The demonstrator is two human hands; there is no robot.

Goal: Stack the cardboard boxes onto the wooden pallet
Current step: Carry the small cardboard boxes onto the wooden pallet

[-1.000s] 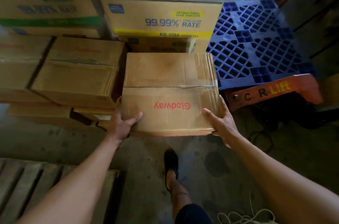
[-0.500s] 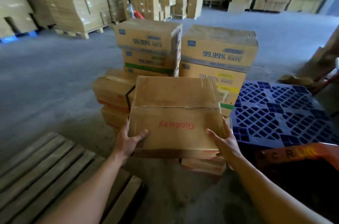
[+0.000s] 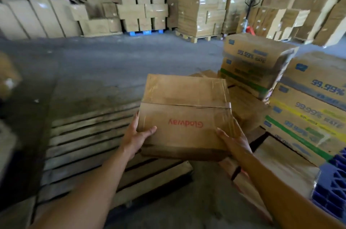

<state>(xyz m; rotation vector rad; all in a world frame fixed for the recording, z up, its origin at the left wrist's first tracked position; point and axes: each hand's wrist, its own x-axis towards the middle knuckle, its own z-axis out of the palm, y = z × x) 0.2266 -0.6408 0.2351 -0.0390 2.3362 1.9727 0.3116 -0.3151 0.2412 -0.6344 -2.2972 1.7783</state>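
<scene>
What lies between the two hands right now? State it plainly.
In the head view, the Glodway box fills the gap; the left hand grips one side, the right hand the other.

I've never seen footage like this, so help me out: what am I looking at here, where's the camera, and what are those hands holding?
No machine here: one camera worn on a person's head looks down at their bare hands. The left hand and right hand grip a brown cardboard box by its near corners. On the floor to the left lies a wooden pallet. To the right stand stacked printed boxes and a blue plastic pallet.
</scene>
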